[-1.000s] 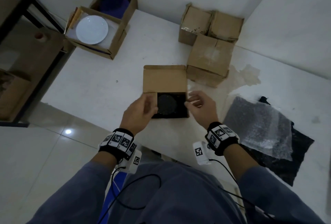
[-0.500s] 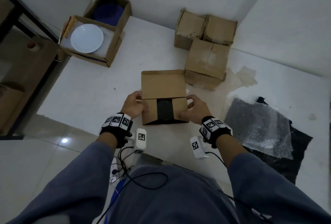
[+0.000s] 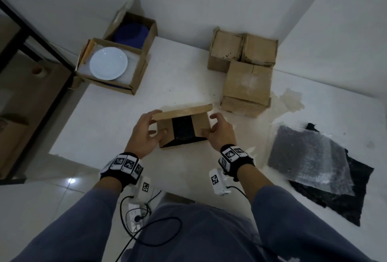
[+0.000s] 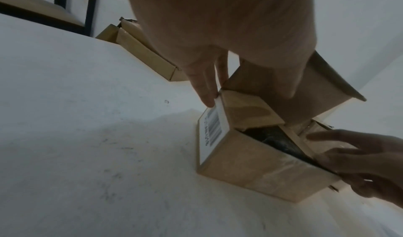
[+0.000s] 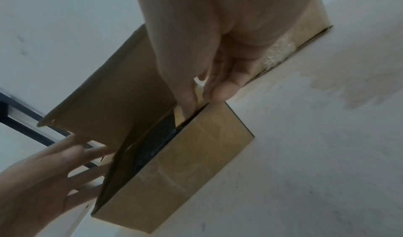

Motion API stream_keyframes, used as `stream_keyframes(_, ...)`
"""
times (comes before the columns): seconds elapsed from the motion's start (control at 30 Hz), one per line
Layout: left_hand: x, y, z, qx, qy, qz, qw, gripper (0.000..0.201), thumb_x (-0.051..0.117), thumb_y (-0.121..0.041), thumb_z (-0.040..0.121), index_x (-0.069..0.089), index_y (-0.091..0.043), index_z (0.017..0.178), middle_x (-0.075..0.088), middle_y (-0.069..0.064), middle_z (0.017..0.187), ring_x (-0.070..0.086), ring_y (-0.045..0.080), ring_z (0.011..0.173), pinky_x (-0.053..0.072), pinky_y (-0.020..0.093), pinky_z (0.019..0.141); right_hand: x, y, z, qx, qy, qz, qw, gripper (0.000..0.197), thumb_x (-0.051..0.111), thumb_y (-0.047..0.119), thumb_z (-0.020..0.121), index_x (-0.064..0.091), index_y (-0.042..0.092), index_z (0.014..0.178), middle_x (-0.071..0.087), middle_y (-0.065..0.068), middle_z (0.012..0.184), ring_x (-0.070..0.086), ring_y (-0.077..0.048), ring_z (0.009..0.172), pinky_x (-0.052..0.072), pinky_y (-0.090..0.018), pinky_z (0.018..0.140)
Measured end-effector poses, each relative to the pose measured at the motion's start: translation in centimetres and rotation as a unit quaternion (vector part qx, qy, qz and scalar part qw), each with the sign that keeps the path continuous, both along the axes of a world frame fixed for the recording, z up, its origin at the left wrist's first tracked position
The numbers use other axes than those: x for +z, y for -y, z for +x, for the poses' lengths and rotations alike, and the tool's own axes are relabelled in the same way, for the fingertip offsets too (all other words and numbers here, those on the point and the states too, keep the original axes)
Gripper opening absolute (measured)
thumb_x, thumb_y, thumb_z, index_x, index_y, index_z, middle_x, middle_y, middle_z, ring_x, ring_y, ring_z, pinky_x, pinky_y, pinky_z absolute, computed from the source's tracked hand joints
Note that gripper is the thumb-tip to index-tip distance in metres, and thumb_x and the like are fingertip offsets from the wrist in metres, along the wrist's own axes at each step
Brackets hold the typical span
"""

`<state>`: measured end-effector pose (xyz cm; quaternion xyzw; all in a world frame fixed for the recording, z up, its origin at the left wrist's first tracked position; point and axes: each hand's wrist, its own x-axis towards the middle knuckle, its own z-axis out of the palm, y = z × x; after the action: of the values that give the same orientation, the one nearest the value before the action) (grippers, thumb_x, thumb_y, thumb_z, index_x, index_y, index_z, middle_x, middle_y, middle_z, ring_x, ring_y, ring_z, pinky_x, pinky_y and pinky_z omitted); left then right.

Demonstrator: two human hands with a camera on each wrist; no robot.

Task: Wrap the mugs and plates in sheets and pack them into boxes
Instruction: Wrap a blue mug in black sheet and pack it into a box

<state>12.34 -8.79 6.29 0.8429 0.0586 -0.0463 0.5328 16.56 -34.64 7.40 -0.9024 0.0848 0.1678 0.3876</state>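
Note:
A small cardboard box stands on the white table in front of me, with a dark wrapped item showing between its two folded-in side flaps. My left hand is at the box's left. Its thumb presses the left flap and its straight fingers lie against the raised back flap. My right hand is at the right side and pinches the right flap between thumb and curled fingers. The left wrist view shows the box with a barcode label.
At the far left an open box holds a white plate; behind it another holds a blue plate. Three closed boxes sit at the back. Bubble wrap lies on a dark sheet at the right.
Both side flaps have been folded in over the dark item. The back flap, lying open before, now stands tilted forward over the box, with my fingers moved up to it.

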Motion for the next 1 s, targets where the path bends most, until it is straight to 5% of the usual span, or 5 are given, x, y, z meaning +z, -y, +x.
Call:
stream_keyframes(0.33, -0.4, -1.0, -2.6, -0.123, -0.013, 0.027, 0.992, 0.06, 0.051, -0.064, 0.085, 0.045, -0.041, 0.14, 0.019, -0.012, 0.16, 0.025, 0.001, 0.143, 0.035, 0.037, 0.114, 1.2, 2.1, -1.0, 0.109, -0.004, 0.09, 0.99, 0.082, 0.07, 0.042, 0.084, 0.019, 0.042, 0.149, 0.061, 0.001, 0.096, 0.067, -0.016, 0.074, 0.055, -0.03, 0.074)
stream_keyframes(0.43, -0.8, -0.8, -2.5, -0.117, -0.01, 0.044, 0.992, 0.063, 0.059, -0.062, 0.085, 0.047, -0.037, 0.141, 0.019, -0.012, 0.158, 0.031, 0.006, 0.141, 0.041, 0.039, 0.111, 1.3, 2.0, -0.6, 0.139, 0.002, 0.053, 0.989, 0.073, 0.072, 0.04, 0.083, 0.035, 0.036, 0.145, 0.06, 0.004, 0.097, 0.065, -0.012, 0.071, 0.056, -0.032, 0.075)
stream_keyframes(0.57, -0.6, -1.1, -1.8, -0.127, -0.021, 0.083, 0.988, 0.076, 0.072, -0.056, 0.074, 0.045, -0.035, 0.142, 0.018, -0.01, 0.157, 0.035, 0.008, 0.136, 0.044, 0.032, 0.106, 1.1, 2.2, -0.3, 0.168, 0.021, 0.031, 0.985, 0.075, 0.083, 0.036, 0.074, 0.048, 0.027, 0.14, 0.058, 0.006, 0.097, 0.06, 0.0, 0.067, 0.045, -0.008, 0.068)
stream_keyframes(0.73, -0.7, -1.3, -1.3, -0.139, -0.031, 0.098, 0.985, 0.075, 0.077, -0.052, 0.074, 0.044, -0.039, 0.14, 0.02, -0.009, 0.154, 0.033, 0.01, 0.137, 0.041, 0.037, 0.109, 0.4, 2.2, -0.4, 0.161, 0.041, 0.015, 0.986, 0.067, 0.083, 0.033, 0.074, 0.052, 0.03, 0.133, 0.058, 0.008, 0.085, 0.059, -0.008, 0.071, 0.05, -0.028, 0.078)
stream_keyframes(1.0, -1.0, 0.1, -2.3, -0.117, 0.029, 0.149, 0.981, 0.059, 0.08, -0.037, 0.078, 0.051, -0.022, 0.127, 0.02, -0.001, 0.155, 0.033, 0.009, 0.132, 0.04, 0.036, 0.108, -0.6, 1.9, -0.9, 0.217, 0.116, -0.102, 0.964, 0.04, 0.074, 0.043, 0.076, 0.054, 0.029, 0.108, 0.05, 0.006, 0.094, 0.055, -0.013, 0.07, 0.048, -0.031, 0.064)
